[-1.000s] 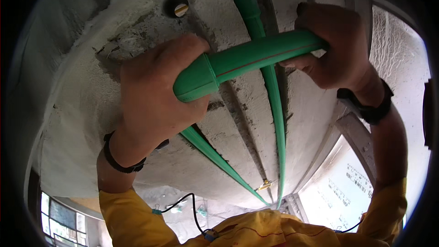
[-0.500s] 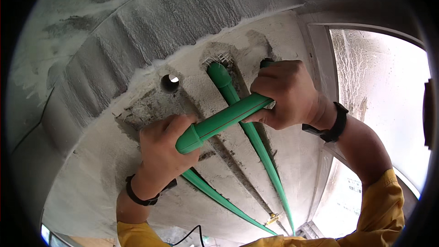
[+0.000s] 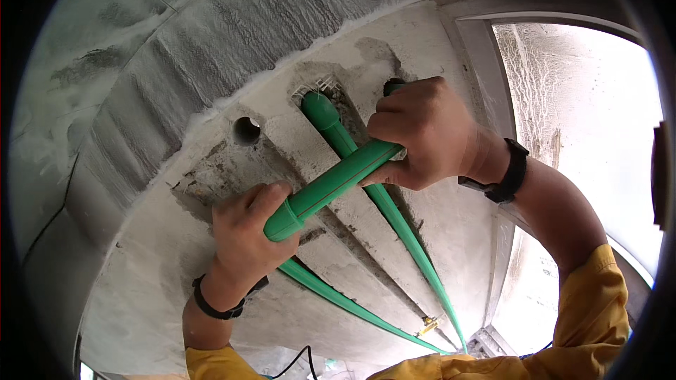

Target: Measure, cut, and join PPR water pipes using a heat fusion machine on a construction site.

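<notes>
So in the head view, the short green pipe (image 3: 345,177) is held up slantwise in front of the wall (image 3: 454,246), below its ragged top edge. Left hand (image 3: 243,236) is clamped round the fitting (image 3: 283,221) on the lower-left end; right hand's (image 3: 428,130) fingers wrap the upper-right end, thumb underneath, bare pipe between.

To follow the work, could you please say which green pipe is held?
The short pipe gripped by the left hand and right hand; the long pipes run along the wall.
</notes>
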Demonstrator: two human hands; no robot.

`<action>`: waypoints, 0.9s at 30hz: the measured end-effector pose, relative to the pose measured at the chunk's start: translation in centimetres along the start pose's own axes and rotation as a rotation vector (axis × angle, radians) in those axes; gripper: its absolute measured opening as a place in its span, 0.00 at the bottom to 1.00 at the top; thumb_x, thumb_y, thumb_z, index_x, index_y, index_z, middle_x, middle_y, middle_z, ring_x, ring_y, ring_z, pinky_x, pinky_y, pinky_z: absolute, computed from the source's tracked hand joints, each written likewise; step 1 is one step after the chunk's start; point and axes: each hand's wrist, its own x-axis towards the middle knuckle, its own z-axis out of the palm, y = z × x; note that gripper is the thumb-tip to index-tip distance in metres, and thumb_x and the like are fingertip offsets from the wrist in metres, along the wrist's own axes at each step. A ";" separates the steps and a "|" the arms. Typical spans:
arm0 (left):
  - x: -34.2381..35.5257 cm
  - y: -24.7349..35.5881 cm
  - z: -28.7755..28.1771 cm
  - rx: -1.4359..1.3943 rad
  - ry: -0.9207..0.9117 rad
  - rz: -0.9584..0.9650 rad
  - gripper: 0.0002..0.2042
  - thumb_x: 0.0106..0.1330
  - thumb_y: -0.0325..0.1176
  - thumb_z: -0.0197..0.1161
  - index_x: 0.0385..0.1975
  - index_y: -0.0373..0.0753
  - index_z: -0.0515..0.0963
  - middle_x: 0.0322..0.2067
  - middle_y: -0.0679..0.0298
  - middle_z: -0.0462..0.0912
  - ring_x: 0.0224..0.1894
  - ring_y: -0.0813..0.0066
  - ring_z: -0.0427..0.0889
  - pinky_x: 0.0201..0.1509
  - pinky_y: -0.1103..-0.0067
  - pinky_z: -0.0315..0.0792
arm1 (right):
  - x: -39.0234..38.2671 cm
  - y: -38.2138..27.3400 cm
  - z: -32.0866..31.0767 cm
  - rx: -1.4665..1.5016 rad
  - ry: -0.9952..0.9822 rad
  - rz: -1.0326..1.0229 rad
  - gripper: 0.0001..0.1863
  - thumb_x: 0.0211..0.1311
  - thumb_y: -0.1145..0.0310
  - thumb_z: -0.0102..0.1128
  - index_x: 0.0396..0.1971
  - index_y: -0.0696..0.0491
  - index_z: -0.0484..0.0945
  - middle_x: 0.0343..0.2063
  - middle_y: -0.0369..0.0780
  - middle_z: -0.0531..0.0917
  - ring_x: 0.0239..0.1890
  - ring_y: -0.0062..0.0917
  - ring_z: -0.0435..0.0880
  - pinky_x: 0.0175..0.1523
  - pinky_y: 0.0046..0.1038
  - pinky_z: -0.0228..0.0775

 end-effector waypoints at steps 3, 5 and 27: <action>-0.3 -0.2 0.3 -0.012 0.029 -0.014 0.17 0.41 0.24 0.66 0.36 0.41 0.77 0.24 0.60 0.79 0.20 0.56 0.79 0.22 0.70 0.72 | 0.1 -0.1 0.0 0.004 0.020 -0.002 0.25 0.40 0.42 0.74 0.18 0.48 0.73 0.15 0.34 0.75 0.21 0.34 0.80 0.25 0.36 0.69; -0.1 -0.4 0.6 -0.021 0.031 0.005 0.17 0.42 0.24 0.66 0.36 0.41 0.77 0.24 0.60 0.79 0.20 0.57 0.79 0.22 0.70 0.72 | -0.1 -0.1 -0.5 -0.014 -0.016 0.014 0.25 0.40 0.42 0.74 0.19 0.48 0.74 0.17 0.34 0.76 0.23 0.33 0.80 0.27 0.36 0.70; -0.3 0.5 0.0 -0.063 -0.039 -0.073 0.12 0.47 0.21 0.66 0.32 0.38 0.76 0.24 0.56 0.80 0.26 0.53 0.82 0.28 0.69 0.75 | -23.7 -29.6 21.7 0.386 -0.053 0.984 0.16 0.49 0.53 0.74 0.25 0.49 0.79 0.20 0.39 0.82 0.19 0.36 0.82 0.24 0.34 0.73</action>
